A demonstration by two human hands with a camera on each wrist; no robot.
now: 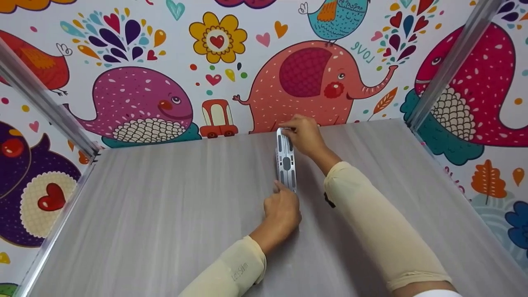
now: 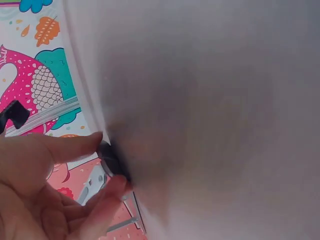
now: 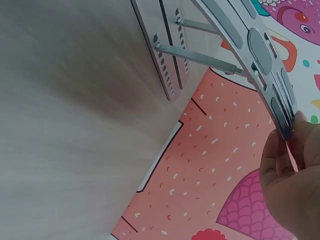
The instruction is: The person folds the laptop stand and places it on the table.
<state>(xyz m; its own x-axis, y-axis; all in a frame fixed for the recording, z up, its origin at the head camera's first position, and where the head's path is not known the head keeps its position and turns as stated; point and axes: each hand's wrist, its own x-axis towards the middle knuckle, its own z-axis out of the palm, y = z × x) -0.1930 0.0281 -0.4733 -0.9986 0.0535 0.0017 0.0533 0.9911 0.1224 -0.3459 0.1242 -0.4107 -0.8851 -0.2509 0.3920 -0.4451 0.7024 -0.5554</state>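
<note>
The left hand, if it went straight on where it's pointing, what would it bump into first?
The folding laptop stand: the left hand pinches its near end. Further along that line seem to come the right hand, then the elephant-printed wall, though depth is hard to judge.

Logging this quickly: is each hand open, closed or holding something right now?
Left hand: closed, pinching the near end of the metal stand.
Right hand: closed, pinching the metal stand's far end.

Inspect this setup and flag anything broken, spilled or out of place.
Nothing stands out. The metal stand, held by the left hand and right hand, shows no visible damage; its struts link both plates, and no spill shows on the tabletop.
</note>
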